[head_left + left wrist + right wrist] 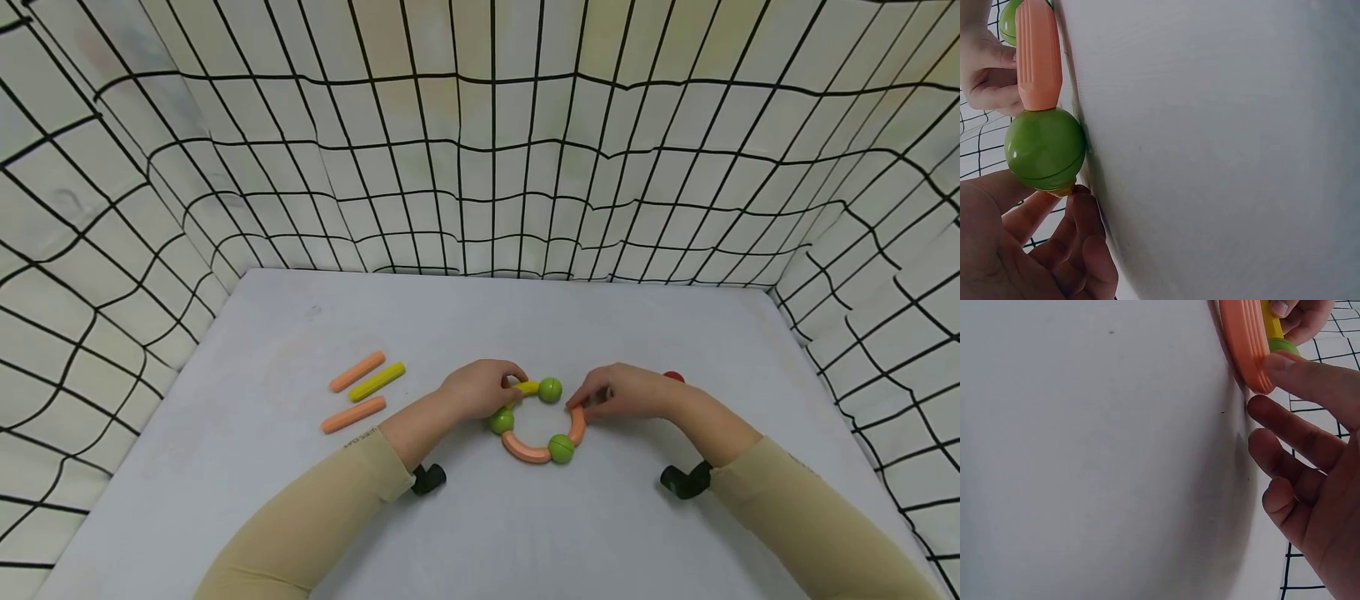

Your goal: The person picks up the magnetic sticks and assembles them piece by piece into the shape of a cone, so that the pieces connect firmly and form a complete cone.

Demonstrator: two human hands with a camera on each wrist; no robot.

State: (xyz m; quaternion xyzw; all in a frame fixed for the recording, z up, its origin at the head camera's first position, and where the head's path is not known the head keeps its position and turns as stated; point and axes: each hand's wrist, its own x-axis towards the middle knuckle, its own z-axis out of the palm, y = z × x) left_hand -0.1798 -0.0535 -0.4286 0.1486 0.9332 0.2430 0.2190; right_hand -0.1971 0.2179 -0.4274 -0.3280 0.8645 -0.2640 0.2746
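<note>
An unclosed ring of ribbed toy sticks and green balls lies on the white table. My left hand [480, 389] pinches the curved yellow stick [527, 388], which runs between a green ball [551, 389] at the top and another green ball [502, 420] at the left. A curved orange stick [527, 452] joins that left ball to the lower green ball [561, 449]. From there a second curved orange stick [577, 427] rises to my right hand [626, 390]. Thumb and forefinger hold its free end; the other fingers [1277, 495] are loosely bent. A gap separates this end from the top ball.
Left of the ring lie two straight orange sticks [357, 372] [354, 414] and a straight yellow stick [377, 382]. A red piece [673, 376] shows partly behind the right wrist. Black netting [492, 150] over white sheeting surrounds the table's [480, 517] back and sides.
</note>
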